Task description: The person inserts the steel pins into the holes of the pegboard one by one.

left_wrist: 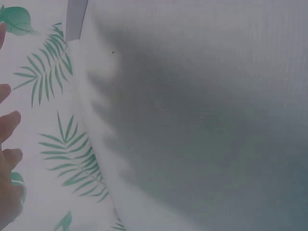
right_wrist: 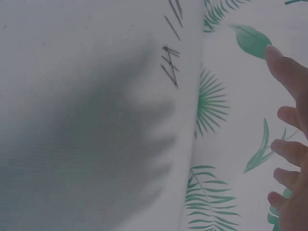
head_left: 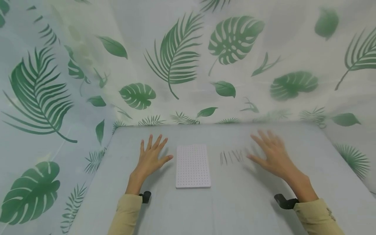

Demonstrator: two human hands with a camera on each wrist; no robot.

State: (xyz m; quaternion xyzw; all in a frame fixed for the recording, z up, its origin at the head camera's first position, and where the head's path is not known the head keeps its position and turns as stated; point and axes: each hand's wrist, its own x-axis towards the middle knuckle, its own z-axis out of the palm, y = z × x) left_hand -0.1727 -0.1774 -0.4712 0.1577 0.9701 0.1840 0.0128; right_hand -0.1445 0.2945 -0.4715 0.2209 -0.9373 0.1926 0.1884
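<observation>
A white board dotted with rows of small holes (head_left: 193, 166) lies flat in the middle of the table. Just left of it my left hand (head_left: 151, 160) is held over the table, fingers spread and holding nothing; its fingertips also show at the edge of the left wrist view. To the board's right lie several thin dark sticks (head_left: 231, 157), some crossing each other in the right wrist view. My right hand (head_left: 271, 155), blurred in the head view, hovers to the right of these sticks with its fingers spread and nothing in them.
The pale table (head_left: 194, 212) reaches back to a white curtain (head_left: 188, 75) printed with green leaves, which also hangs along both sides. A black wrist mount (head_left: 285, 201) sits on the right wrist and a smaller black one (head_left: 146, 197) on the left.
</observation>
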